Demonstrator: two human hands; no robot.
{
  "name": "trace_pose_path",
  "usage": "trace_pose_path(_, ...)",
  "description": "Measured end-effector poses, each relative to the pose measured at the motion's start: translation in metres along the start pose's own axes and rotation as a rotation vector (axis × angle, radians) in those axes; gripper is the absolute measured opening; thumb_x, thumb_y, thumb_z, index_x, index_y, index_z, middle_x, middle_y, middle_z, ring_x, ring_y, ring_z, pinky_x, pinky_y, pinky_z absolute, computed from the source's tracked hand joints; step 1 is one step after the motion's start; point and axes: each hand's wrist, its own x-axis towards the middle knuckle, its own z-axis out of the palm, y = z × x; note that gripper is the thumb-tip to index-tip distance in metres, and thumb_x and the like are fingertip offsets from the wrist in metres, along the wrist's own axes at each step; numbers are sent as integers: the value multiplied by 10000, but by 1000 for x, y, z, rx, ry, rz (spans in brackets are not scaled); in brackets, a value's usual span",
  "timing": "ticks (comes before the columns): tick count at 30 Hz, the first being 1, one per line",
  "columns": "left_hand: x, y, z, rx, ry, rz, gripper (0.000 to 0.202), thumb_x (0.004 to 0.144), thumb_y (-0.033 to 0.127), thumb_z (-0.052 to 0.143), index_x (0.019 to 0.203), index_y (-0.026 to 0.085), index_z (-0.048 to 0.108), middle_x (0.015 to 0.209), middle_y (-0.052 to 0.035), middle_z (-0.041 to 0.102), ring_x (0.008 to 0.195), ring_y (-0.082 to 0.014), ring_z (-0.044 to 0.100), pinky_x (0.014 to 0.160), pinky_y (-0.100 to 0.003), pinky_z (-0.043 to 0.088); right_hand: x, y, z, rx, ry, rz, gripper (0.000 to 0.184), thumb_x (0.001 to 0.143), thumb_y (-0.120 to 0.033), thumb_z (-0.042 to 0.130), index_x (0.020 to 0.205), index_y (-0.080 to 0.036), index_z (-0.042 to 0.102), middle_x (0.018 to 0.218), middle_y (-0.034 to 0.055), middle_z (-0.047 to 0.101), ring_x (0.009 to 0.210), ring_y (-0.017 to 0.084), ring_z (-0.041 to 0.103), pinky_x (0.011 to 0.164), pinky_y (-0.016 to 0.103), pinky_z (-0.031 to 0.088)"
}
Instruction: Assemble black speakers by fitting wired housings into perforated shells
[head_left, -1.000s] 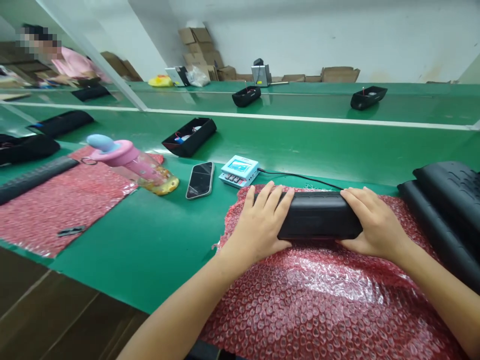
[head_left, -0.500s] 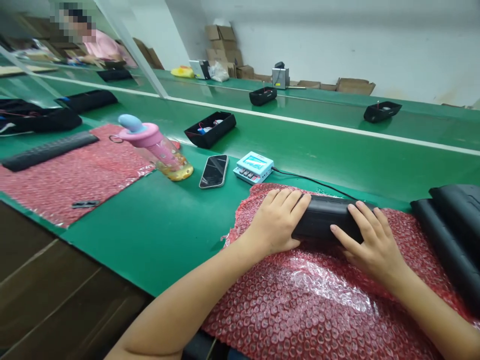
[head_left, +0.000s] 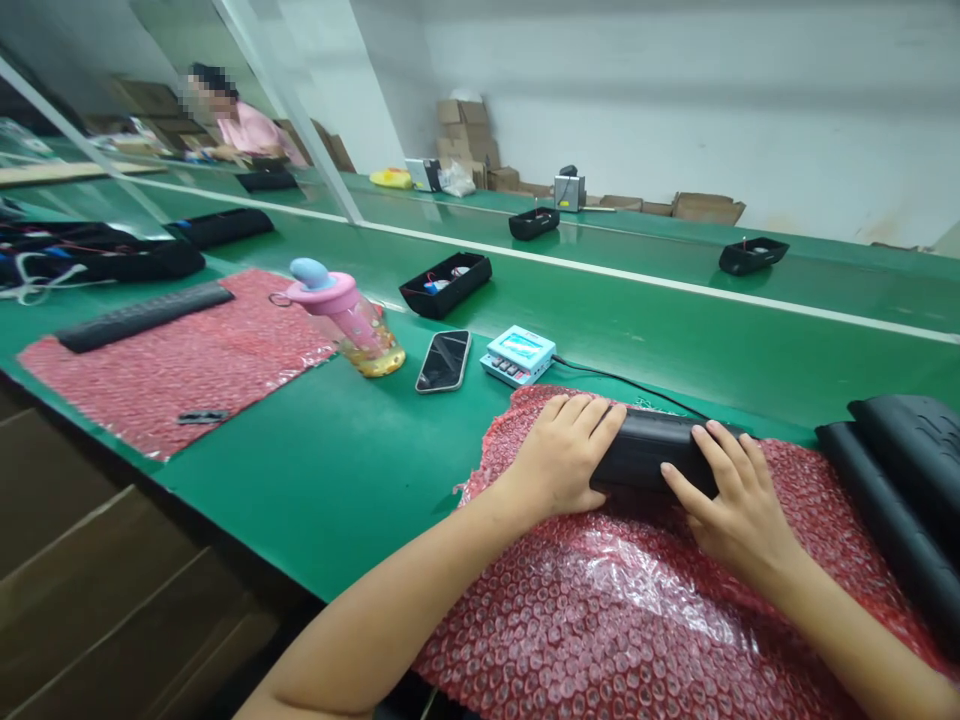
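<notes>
A long black plastic casing [head_left: 651,450] lies on a sheet of red bubble wrap [head_left: 600,600]. My left hand [head_left: 568,455] is closed over its left end, the fingers across the top and the thumb at the near side. At the right end, my right hand [head_left: 739,490] grips it, fingers over the top and thumb on the near face. The casing's two ends and its underside are hidden by my hands and the wrap. Beyond it sits a light blue device with a screen [head_left: 519,355], a black cable running from it.
More black casings [head_left: 900,480] are stacked at the right. To the left are a phone [head_left: 443,361], a tilted-looking bottle [head_left: 352,325] and another bubble wrap sheet [head_left: 172,375]. An open black shell with wires [head_left: 447,287] sits on the green conveyor [head_left: 637,310]. A person in pink [head_left: 251,130] sits far left.
The camera view has shifted, so the surroundings appear slightly lower and farther right. Both hands keep their hold on the casing, which stays in about the same place on the wrap.
</notes>
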Motion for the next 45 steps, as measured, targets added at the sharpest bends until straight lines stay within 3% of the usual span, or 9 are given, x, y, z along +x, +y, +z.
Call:
trace_pose_path(4, -2, 0, 1, -9, -2, -6, 769, 604, 378, 641, 1287, 98, 425, 1245, -158, 532, 1113, -333, 474, 961, -468, 350, 11, -8, 1, -10, -51, -22, 560, 712, -75, 581, 1210, -313, 486, 1341, 180, 349, 1274, 383, 337, 929, 625, 351)
trace_pose_path(8, -3, -1, 1, -14, -17, -15, 775, 591, 381, 653, 1278, 99, 429, 1251, -157, 529, 1119, -334, 472, 971, -472, 351, 18, -14, 6, 29, 14, -67, 470, 709, -53, 516, 1132, -253, 553, 1297, 204, 409, 1250, 370, 366, 914, 590, 379)
trace_pose_path(16, -5, 1, 1, 8, -21, -23, 800, 568, 376, 660, 1282, 108, 417, 1256, -147, 528, 1114, -321, 475, 973, -472, 355, 13, -14, 13, 68, 55, -37, 550, 649, -49, 511, 1145, -280, 577, 1299, 185, 447, 1232, 359, 393, 933, 575, 356)
trace_pose_path(21, -4, 1, 2, 3, -29, -34, 796, 566, 381, 646, 1283, 120, 418, 1236, -147, 538, 1106, -319, 482, 961, -478, 360, 15, -17, 13, 51, 32, -6, 517, 653, -69, 568, 1125, -280, 583, 1290, 192, 449, 1225, 360, 400, 935, 561, 361)
trace_pose_path(25, -5, 2, 2, 13, -31, -44, 788, 579, 384, 631, 1294, 126, 422, 1244, -150, 543, 1106, -327, 485, 961, -488, 353, 15, -22, 16, 21, 37, -2, 580, 670, -156, 652, 1197, -363, 531, 1284, 151, 456, 1220, 357, 393, 931, 597, 345)
trace_pose_path(31, -8, 4, 3, 12, -31, -53, 764, 593, 348, 615, 1303, 137, 428, 1267, -154, 538, 1128, -340, 480, 973, -498, 335, 18, -31, 16, 18, 95, 43, 443, 742, -253, 648, 1162, -370, 573, 1229, 145, 498, 1203, 345, 401, 918, 592, 357)
trace_pose_path(45, -7, 5, 1, 47, -21, -39, 777, 602, 360, 632, 1304, 97, 429, 1270, -175, 538, 1157, -345, 466, 994, -497, 316, 22, -40, 14, 55, 112, 134, 392, 749, -164, 610, 1092, -351, 633, 1230, 163, 478, 1233, 347, 359, 916, 593, 373)
